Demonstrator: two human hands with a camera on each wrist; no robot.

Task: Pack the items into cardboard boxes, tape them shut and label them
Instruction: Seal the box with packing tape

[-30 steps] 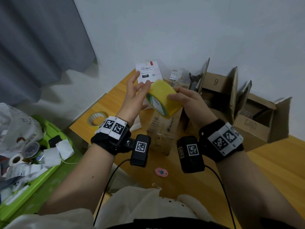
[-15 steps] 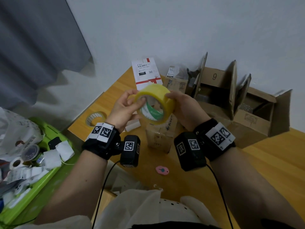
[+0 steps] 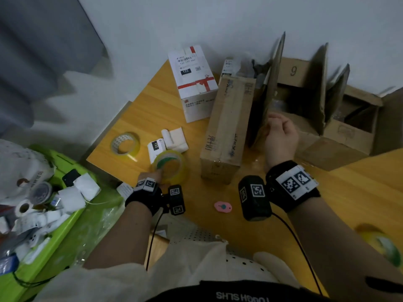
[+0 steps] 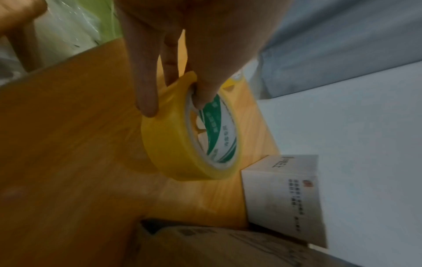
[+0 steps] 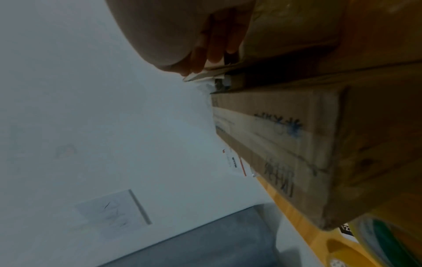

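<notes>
My left hand holds a yellow tape roll with a green and white core low over the wooden table, left of a taped brown cardboard box. In the left wrist view one finger hooks inside the tape roll and the other fingers lie on its outside. My right hand grips the upright flap of an open cardboard box just right of the taped one. The right wrist view shows its fingers on the flap's edge, above the taped box.
A white box with red ribbon print stands at the back. A second tape roll, white label papers and a pink cutter lie on the table. Open boxes fill the right. A green bin of scraps sits left.
Both hands held the tape roll up in front of me; now the left hand alone has brought it down to the table, and the right hand has let go and taken the box flap.
</notes>
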